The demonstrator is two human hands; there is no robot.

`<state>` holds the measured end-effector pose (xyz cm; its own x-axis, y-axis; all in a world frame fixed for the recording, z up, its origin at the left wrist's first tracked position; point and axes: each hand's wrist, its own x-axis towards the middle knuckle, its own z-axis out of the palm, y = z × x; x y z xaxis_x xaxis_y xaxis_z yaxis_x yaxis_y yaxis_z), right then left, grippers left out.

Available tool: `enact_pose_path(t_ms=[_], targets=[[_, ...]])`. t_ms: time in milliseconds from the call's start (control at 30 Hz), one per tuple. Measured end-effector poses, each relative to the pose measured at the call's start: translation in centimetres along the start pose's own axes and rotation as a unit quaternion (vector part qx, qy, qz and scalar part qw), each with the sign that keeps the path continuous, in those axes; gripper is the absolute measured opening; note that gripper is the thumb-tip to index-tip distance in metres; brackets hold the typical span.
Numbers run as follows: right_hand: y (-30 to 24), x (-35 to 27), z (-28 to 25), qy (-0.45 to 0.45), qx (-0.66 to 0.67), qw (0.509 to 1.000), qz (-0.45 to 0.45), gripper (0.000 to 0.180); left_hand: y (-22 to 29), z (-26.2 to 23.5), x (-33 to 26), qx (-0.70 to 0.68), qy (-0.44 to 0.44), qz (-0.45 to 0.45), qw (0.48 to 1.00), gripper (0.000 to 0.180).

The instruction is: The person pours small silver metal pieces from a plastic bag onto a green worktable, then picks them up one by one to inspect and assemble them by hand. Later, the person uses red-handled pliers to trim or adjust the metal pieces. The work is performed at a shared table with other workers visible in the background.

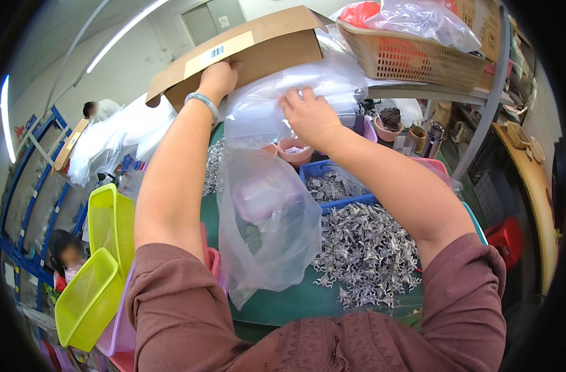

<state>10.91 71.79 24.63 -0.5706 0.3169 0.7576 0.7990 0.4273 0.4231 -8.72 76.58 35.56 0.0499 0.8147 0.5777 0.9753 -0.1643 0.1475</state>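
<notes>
Room: table (pixel 295 301) crowded; bare green strip only at the near edge, metal parts (pixel 367 251) heaped right, yellow baskets (pixel 103 260) stacked off the left edge.
Count: two hands, one box, two yellow baskets, one blue tray (pixel 332 186), one brown basket (pixel 413 59) on the shelf behind.
Bag (pixel 267 223): clear, crinkled plastic, hanging over the table centre.
Left hand (pixel 218 77): gripping the flap edge of the tilted cardboard box (pixel 246 53).
Right hand (pixel 308 115): fingers pinched on the bag's top.
</notes>
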Motion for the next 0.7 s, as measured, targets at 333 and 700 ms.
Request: enact_pose_path(t_ms=[333,700], targets=[[-0.7,2.2,0.4,-0.095,-0.036,0.995,0.009,0.037,-0.8,0.6,0.0,-0.07,0.048,0.007,0.996,0.043],[-1.5,3.5,2.0,-0.106,-0.013,0.992,0.067,0.032,-1.4,0.6,-0.1,-0.111,0.101,0.041,0.988,0.045]])
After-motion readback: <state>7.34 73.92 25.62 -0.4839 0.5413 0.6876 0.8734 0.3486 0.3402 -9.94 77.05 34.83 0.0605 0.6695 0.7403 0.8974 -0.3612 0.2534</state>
